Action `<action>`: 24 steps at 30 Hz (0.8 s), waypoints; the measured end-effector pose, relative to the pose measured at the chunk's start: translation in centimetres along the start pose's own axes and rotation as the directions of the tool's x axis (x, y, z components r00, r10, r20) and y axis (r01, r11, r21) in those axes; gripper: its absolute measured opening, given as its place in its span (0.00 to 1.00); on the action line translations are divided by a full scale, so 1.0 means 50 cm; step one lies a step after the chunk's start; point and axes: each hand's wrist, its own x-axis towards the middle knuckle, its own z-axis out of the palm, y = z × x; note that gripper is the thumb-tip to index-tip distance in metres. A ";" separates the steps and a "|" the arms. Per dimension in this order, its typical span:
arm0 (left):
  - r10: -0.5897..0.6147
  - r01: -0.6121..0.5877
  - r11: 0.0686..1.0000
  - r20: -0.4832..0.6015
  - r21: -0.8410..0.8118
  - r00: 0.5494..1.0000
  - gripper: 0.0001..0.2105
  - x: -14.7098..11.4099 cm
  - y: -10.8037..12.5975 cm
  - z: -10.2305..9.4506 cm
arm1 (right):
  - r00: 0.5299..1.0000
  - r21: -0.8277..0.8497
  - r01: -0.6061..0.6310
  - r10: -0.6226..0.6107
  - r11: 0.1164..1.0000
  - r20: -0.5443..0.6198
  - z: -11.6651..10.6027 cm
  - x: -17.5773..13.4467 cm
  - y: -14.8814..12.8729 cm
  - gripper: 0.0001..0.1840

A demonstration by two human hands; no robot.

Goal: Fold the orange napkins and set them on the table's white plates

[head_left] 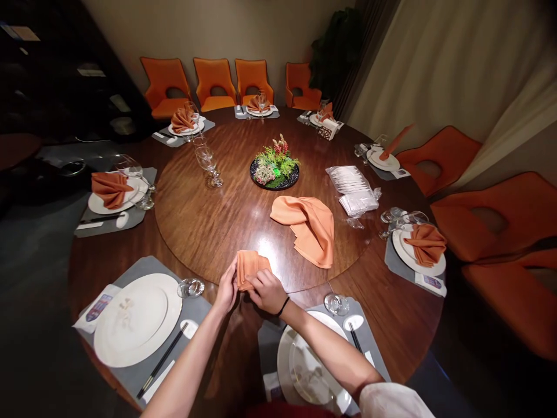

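An orange cloth napkin point(248, 262), folded into a narrow pleated stack, is between my hands at the near edge of the turntable. My left hand point(227, 285) grips its left side, thumb along the edge. Over its lower right part lie the bent fingers of my right hand point(266, 290), pressing on the folds. A second orange napkin point(313, 229) lies loose and crumpled on the turntable, right of my hands. Below my hands are two place settings, a white plate point(130, 319) on the left and another plate point(289, 360) partly behind my right forearm.
Several settings with fan-folded napkins point(112, 188) ring the round wooden table point(348, 278). On the turntable stand a plant centrepiece point(275, 168), stemmed glasses point(211, 165) and plastic-wrapped white packets point(354, 188). Small glasses point(190, 288) sit near the plates. Orange chairs point(215, 84) surround the table.
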 end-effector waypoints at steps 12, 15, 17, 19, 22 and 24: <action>-0.209 0.193 0.965 0.082 0.176 0.974 0.42 0.056 -0.116 -0.083 | 0.950 0.059 0.284 -0.289 0.957 0.116 0.143 -0.044 0.210 0.15; -0.080 -0.022 0.817 0.150 0.577 0.985 0.39 0.069 -0.124 -0.094 | 0.896 0.161 0.348 -0.379 0.923 0.233 0.164 -0.034 0.257 0.15; 0.078 -0.181 0.513 0.165 0.839 0.983 0.37 0.063 -0.118 -0.091 | 0.894 0.200 0.306 -0.353 0.931 0.275 0.173 -0.030 0.270 0.14; 0.170 -0.305 0.159 0.278 0.939 0.945 0.29 0.048 -0.107 -0.080 | 0.902 0.218 0.264 -0.321 0.940 0.289 0.176 -0.028 0.275 0.14; 0.036 -0.451 -0.149 0.460 0.880 0.887 0.15 0.036 -0.091 -0.054 | 0.918 0.227 0.198 -0.261 0.954 0.299 0.176 -0.026 0.273 0.13; -0.008 -0.442 -0.225 0.452 0.868 0.892 0.13 0.044 -0.083 -0.033 | 0.935 0.247 0.130 -0.202 0.960 0.293 0.175 -0.025 0.269 0.12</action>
